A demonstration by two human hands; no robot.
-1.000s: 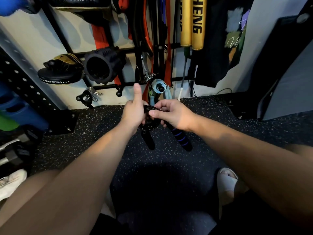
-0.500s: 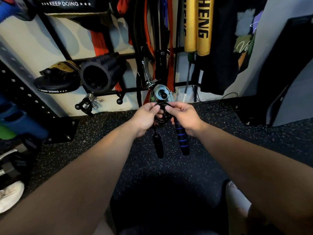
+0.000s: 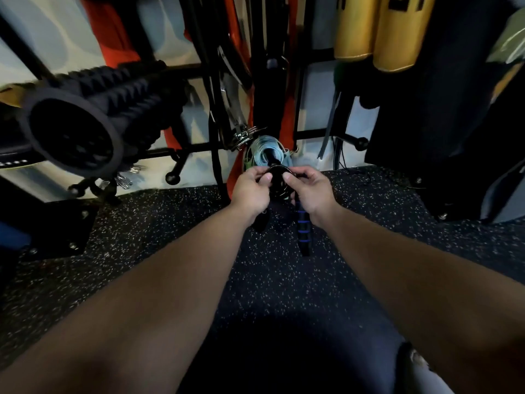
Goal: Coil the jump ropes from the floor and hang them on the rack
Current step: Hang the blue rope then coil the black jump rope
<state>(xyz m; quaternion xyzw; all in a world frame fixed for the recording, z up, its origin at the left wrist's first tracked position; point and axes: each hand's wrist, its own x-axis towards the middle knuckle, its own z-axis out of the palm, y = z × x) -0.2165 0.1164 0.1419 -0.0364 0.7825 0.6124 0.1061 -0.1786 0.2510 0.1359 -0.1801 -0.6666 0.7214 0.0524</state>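
A coiled black jump rope (image 3: 279,182) is held up between both hands, right in front of a peg of the black wall rack (image 3: 314,135). My left hand (image 3: 251,189) pinches the coil's left side. My right hand (image 3: 311,191) pinches its right side. Two handles hang below the coil: a black one with blue rings (image 3: 303,231) under my right hand, and a black one (image 3: 260,221) partly hidden under my left wrist. A light blue coiled rope (image 3: 267,150) hangs on the same peg just behind the black coil.
A black ridged foam roller (image 3: 93,118) sits on the rack at left. Red and black straps (image 3: 235,66) hang above the peg, gold pads (image 3: 377,32) at upper right, dark clothing (image 3: 443,103) at right. Free pegs (image 3: 172,177) stick out at lower left. Speckled rubber floor (image 3: 159,223) lies below.
Both hands have carried the coiled black rope forward and up, from over the floor to the rack peg with the blue rope. The view has closed in on the rack.
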